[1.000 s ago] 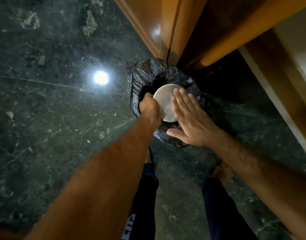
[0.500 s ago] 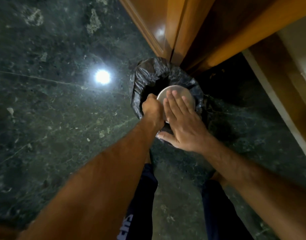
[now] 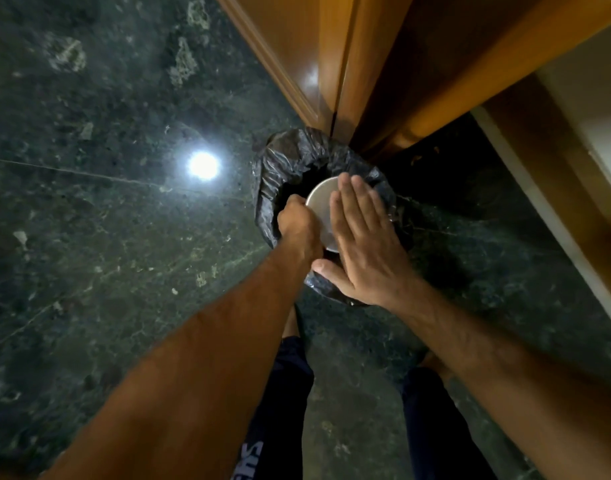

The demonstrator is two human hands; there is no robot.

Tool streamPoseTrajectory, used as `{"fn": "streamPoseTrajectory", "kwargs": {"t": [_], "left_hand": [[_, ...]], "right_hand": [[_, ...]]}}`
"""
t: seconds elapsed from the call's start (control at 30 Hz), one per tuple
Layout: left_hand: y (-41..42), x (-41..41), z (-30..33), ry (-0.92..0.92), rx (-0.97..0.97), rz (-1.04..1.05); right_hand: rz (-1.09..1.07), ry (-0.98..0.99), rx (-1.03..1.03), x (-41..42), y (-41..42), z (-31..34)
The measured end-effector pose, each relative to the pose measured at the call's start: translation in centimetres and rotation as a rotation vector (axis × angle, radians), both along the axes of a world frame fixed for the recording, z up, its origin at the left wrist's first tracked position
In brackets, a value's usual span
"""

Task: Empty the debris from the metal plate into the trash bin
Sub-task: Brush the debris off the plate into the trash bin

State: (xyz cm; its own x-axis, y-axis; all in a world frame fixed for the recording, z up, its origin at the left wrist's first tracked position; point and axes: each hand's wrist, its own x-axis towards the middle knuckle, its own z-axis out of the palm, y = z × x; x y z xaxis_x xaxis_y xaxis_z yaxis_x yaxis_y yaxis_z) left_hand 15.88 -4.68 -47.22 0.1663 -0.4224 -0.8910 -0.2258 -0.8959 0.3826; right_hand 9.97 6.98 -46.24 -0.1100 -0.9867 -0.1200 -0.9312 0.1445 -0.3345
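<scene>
The round metal plate (image 3: pixel 320 206) is held tipped over the mouth of the trash bin (image 3: pixel 283 161), which is lined with a black plastic bag. My left hand (image 3: pixel 299 225) grips the plate's left edge. My right hand (image 3: pixel 361 237) lies flat with fingers stretched out against the plate's upturned back, covering most of it. The plate's inner face and any debris are hidden from me.
Wooden door panels (image 3: pixel 331 64) stand right behind the bin. A dark green stone floor (image 3: pixel 106 220) spreads to the left, with a bright lamp reflection (image 3: pixel 203 165). My legs in dark shorts (image 3: pixel 283 393) are just below the bin. A pale threshold strip (image 3: pixel 546 216) runs at the right.
My right hand slid further up over the plate's back, covering more of it. My left hand kept its grip on the edge, and the plate stayed over the bin.
</scene>
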Motion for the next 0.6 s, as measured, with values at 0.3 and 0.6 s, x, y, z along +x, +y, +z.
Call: {"fn": "streamPoseTrajectory", "kwargs": {"t": [0.3,0.6], "left_hand": [[0.0,0.4,-0.2,0.057,0.034,0.003],[0.6,0.8,1.4,-0.032,-0.131,-0.208]], "right_hand": [[0.080,0.037,0.030,1.0,1.1,0.0],[-0.778,-0.277,0.091,-0.7,0.8,2.4]]}}
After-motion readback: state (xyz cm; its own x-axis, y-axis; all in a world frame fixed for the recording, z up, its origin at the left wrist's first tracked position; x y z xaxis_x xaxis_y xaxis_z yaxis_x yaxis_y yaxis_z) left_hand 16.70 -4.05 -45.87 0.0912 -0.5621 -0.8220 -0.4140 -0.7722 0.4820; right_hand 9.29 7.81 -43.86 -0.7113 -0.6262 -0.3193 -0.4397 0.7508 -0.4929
